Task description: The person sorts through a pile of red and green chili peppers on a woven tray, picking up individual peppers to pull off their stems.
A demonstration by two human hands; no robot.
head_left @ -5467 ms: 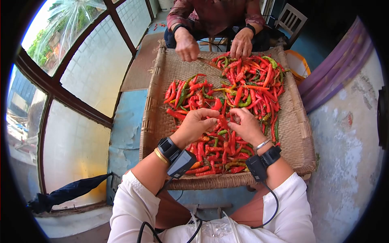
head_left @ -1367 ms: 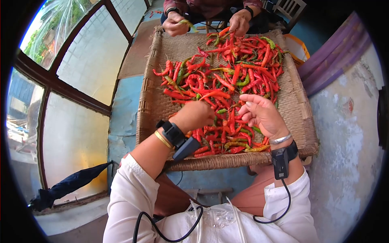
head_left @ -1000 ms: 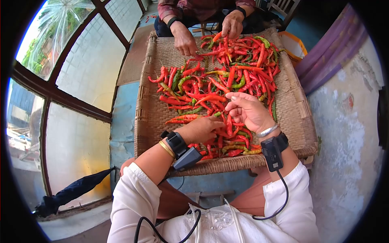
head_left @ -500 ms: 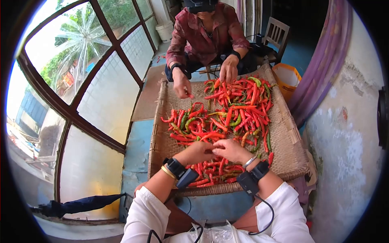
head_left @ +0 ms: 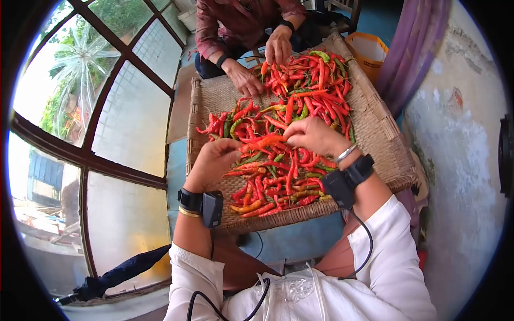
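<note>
Many peppers on woven tray near window.
Pinches orange-red pepper above the rest with right hand; cannot tell grip of left hand, apart, toward other end. Coarse weave along right edge; scuffed wall, purple curtain.

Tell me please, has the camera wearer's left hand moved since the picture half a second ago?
Yes. Judged against the woven tray, the left hand has moved toward the tray's left edge, away from the right hand.

room at right of tray; co-worker's hands crowd far end
</note>
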